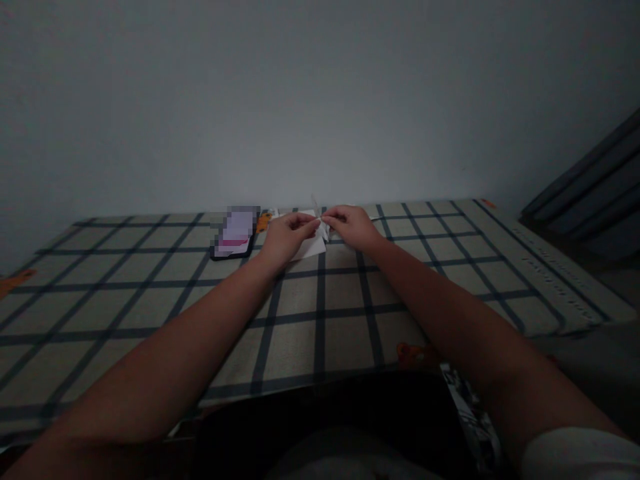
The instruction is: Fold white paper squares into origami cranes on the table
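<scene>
Both hands meet over the far half of the counter, which is covered by a light checked tablecloth with dark blue lines. The left hand pinches a small piece of folded white paper between thumb and fingertips, and the right hand pinches the same piece from the other side, so the two sets of fingertips nearly meet. The folded piece is held between them, with a thin pale sliver rising above; its exact shape is too small and dim to tell. A flat white sheet lies on the cloth beneath, partly hidden by the left hand. Just left of that hand lies a black-edged smartphone, its screen blurred into pixels. Behind stands a plain grey wall, and a white sleeve covers the right upper arm.
</scene>
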The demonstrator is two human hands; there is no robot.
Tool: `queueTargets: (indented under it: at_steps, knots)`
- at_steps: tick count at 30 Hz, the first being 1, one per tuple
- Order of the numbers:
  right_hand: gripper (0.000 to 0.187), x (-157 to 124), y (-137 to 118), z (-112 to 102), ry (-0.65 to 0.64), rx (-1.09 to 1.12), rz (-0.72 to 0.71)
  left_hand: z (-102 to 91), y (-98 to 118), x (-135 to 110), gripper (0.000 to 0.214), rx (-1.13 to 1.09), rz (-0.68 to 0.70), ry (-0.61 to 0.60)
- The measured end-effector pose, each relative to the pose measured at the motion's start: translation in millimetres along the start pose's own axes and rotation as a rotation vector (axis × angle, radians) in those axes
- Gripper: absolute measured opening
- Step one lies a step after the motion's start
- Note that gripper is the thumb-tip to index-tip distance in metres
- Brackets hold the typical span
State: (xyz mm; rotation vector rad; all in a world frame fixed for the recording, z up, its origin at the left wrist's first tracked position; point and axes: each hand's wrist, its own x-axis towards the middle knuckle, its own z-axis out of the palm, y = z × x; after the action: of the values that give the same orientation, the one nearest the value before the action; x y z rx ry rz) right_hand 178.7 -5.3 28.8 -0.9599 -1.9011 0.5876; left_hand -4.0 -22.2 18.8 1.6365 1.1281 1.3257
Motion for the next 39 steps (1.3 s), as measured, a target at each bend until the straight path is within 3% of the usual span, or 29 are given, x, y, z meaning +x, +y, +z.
queueTargets:
  at_steps: [7, 13, 19, 26, 32, 39]
  knots:
    - [0.020, 0, 2, 1, 0.005, 0.132, 0.001, -4.1, 2, 2, 0.026, 0.143, 0.129, 0.044]
    - [0.016, -4, -8, 3, 0.038, -0.023, -0.098, -1.5, 10, -5, 0.023, 0.244, 0.182, 0.101]
    - [0.017, -5, -11, 6, 0.091, -0.003, -0.158, -0.7, 11, -6, 0.025, 0.219, 0.164, 0.171]
    - [0.019, -3, -3, 6, 0.091, 0.031, -0.128, 3.7, 2, -1, 0.032, -0.011, 0.119, 0.111]
    - [0.030, -1, 6, 12, 0.036, 0.261, 0.017, 5.1, 7, -2, 0.037, -0.187, 0.058, 0.091]
    - [0.021, -1, 3, 9, 0.046, 0.186, 0.018, 5.1, 7, -3, 0.039, -0.243, -0.012, 0.057]
